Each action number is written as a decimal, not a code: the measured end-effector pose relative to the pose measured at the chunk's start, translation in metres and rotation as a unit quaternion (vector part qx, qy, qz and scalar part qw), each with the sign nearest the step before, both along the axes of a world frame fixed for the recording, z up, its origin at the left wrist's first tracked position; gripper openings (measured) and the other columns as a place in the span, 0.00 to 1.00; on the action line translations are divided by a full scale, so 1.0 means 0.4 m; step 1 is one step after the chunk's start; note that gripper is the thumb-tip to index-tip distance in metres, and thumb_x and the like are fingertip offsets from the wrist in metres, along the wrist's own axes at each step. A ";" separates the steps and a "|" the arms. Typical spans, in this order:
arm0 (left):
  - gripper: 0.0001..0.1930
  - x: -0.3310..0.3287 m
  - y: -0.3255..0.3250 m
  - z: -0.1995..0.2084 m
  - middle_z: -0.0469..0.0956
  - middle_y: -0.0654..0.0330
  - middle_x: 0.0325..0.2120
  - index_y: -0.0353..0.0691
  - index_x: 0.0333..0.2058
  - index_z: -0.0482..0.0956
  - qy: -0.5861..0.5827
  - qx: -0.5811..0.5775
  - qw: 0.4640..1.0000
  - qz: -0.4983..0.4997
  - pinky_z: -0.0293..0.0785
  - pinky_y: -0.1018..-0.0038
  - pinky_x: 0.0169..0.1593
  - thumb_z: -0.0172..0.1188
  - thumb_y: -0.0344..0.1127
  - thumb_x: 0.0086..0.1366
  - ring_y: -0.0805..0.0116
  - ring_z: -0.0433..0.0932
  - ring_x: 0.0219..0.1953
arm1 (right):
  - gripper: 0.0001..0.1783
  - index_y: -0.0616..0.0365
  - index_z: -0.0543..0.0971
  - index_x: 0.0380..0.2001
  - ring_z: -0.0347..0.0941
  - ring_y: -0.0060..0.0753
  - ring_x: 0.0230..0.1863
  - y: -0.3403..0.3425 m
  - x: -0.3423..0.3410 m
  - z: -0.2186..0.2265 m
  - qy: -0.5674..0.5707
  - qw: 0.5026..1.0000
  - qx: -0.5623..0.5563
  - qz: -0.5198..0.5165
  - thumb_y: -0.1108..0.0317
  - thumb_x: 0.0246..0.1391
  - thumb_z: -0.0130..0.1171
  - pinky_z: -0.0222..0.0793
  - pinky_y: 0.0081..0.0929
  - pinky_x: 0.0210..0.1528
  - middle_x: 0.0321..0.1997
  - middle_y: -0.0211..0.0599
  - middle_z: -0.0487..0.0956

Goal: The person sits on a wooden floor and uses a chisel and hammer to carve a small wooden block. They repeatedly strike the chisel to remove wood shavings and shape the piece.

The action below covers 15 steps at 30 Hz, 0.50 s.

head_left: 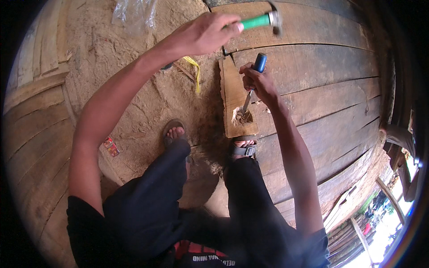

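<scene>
My left hand (211, 34) is closed around the green handle of a hammer (256, 22), raised above and beyond the chisel; its metal head is slightly blurred. In my right hand (262, 85) is a chisel (260, 62), gripped by its blue handle and tilted. The chisel's blade tip reaches into a rough, splintered hollow (237, 118) near the close end of a wooden block (231, 85). A gap separates the hammer from the chisel's handle top. The block's near end lies by my right sandalled foot (245, 145).
Wide wooden planks (313, 94) extend to the right of the block. Dusty, chip-strewn ground (125, 80) lies to the left, with a yellow strip (195, 71), a clear plastic bag (134, 13) and a small red packet (111, 147). My left foot (174, 132) stands there.
</scene>
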<state>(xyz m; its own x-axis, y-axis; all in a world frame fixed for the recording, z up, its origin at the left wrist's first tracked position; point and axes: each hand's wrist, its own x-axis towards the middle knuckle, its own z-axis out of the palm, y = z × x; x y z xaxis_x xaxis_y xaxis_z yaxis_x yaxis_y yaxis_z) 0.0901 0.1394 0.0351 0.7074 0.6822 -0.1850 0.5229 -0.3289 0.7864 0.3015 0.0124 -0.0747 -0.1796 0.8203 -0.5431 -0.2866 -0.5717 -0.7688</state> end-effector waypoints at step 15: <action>0.18 0.002 -0.021 -0.009 0.66 0.69 0.17 0.38 0.41 0.72 0.115 0.020 0.991 -0.067 0.61 0.79 0.17 0.44 0.48 0.73 0.79 0.63 0.15 | 0.10 0.64 0.75 0.31 0.62 0.21 0.15 -0.002 -0.001 -0.009 -0.001 1.000 0.000 0.007 0.66 0.56 0.58 0.58 0.23 0.20 0.15 0.27 0.67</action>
